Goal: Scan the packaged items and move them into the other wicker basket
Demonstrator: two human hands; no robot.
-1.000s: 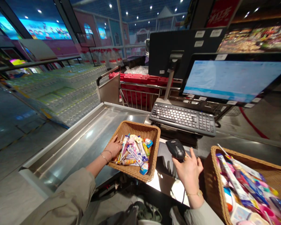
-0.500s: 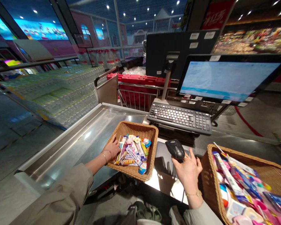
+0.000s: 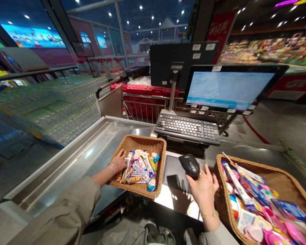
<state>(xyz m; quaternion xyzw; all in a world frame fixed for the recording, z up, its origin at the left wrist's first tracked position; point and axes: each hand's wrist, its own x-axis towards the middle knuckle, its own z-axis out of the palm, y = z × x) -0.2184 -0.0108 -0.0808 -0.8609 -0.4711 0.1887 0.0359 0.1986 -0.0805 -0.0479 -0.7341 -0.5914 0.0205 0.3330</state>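
Brushed-metal surface (image 3: 91, 160) carries a brown woven basket (image 3: 145, 142) at its right end, holding a loose heap of colourful wrapped sweets (image 3: 140, 168); a second woven basket (image 3: 287, 183), to the right, bears a bigger pile of packets and pink plastic pieces (image 3: 256, 204). How many items are dealt with, and how many remain, cannot be told, since both baskets are filled and the lettering on the lit screen (image 3: 229, 88) is unreadable. Over the near basket's left rim lies the left hand (image 3: 120, 161), fingers spread beside the sweets; whether it grips anything is unclear. Between the baskets, the right hand (image 3: 204, 185) grasps a black handheld scanner (image 3: 188, 163). Compared with the earlier frames, the view swings right, shifting baskets and screen leftward, while both hands keep much the same pose.
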